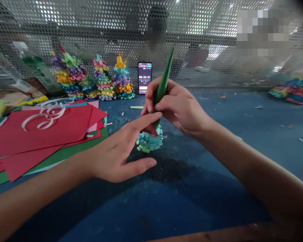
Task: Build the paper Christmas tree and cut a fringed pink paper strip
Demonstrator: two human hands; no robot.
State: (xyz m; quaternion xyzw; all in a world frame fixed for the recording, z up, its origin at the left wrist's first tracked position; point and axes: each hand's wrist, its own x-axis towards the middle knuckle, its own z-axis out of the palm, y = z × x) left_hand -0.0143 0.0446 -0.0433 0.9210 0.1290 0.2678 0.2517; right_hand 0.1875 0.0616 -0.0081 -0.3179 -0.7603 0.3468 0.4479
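Observation:
In the middle of the head view, a green paper cone (164, 80) points up, tilted a little to the right. Its lower end carries a ruffle of curled light-blue and pale-green paper strips (148, 141). My right hand (178, 107) pinches the cone's body between thumb and fingers. Reaching in from the left, my left hand (123, 148) has its thumb apart from its outstretched fingers, and its fingertips lie at the cone just above the ruffle. Part of the ruffle is hidden behind those fingers. A thin pale strip (162, 136) sticks out at the ruffle's right side.
Red paper sheets (47, 127) lie stacked at the left, with white paper curls (46, 117) on top. Several finished frilled paper cones (104, 79) stand behind, beside a phone (144, 78) showing a timer. A green bottle (40, 72) leans back left. Colourful fringed paper (298, 89) lies far right.

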